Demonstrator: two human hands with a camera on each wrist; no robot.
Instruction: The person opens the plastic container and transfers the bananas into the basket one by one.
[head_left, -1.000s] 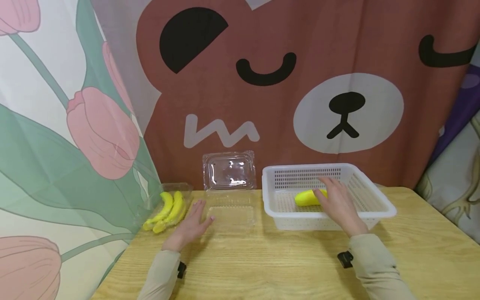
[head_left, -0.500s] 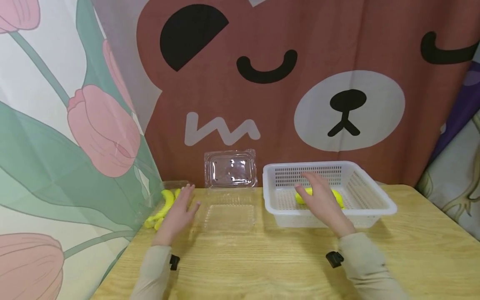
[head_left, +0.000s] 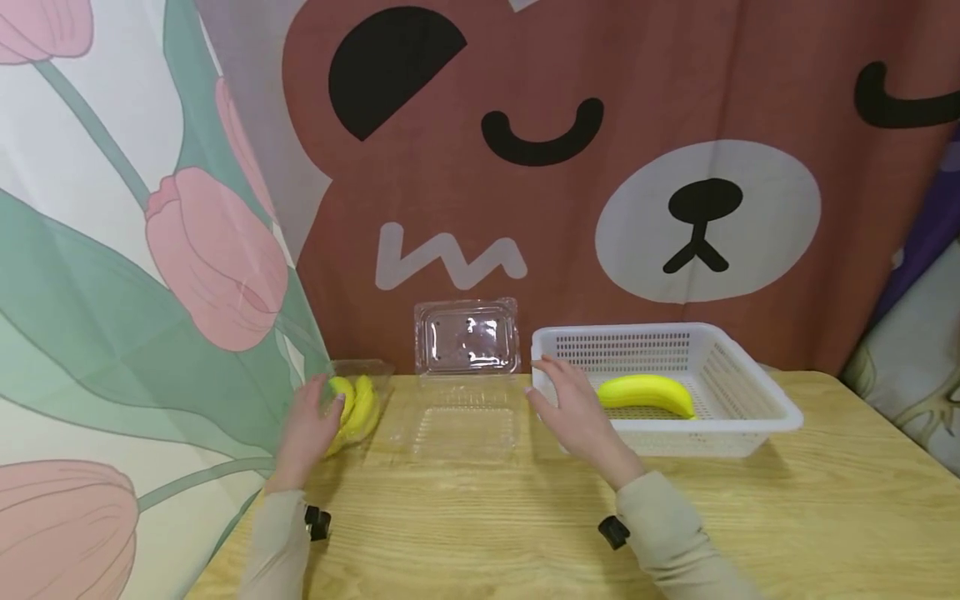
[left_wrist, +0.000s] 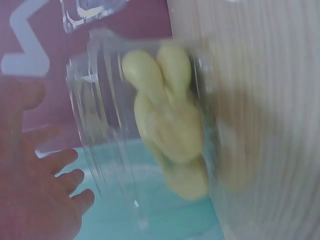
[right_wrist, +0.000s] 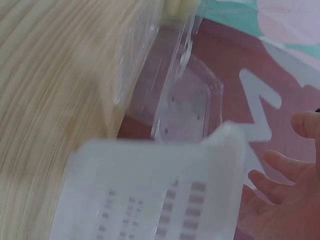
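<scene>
My left hand (head_left: 307,429) is at the left side of a clear plastic box (left_wrist: 95,130), fingers apart and relaxed. Inside that box lie several yellow bananas (head_left: 362,407), partly hidden behind the hand in the head view. The left wrist view shows the hand (left_wrist: 47,185) beside the box with nothing in its grasp. My right hand (head_left: 581,417) hovers by the left rim of a white slotted basket (head_left: 757,408), its fingers spread and holding nothing. One yellow banana (head_left: 648,393) lies in the basket.
Between the banana box and the basket stands another clear clamshell box (head_left: 465,429), its lid (head_left: 467,337) raised at the back. A wooden table (head_left: 465,517) bears everything. A printed bear curtain (head_left: 450,192) hangs behind, and a tulip curtain (head_left: 97,333) borders the left.
Both hands have moved left. The left one has gone from beside the empty clamshell box to the banana box; the right has left the banana in the basket, which now shows fully.
</scene>
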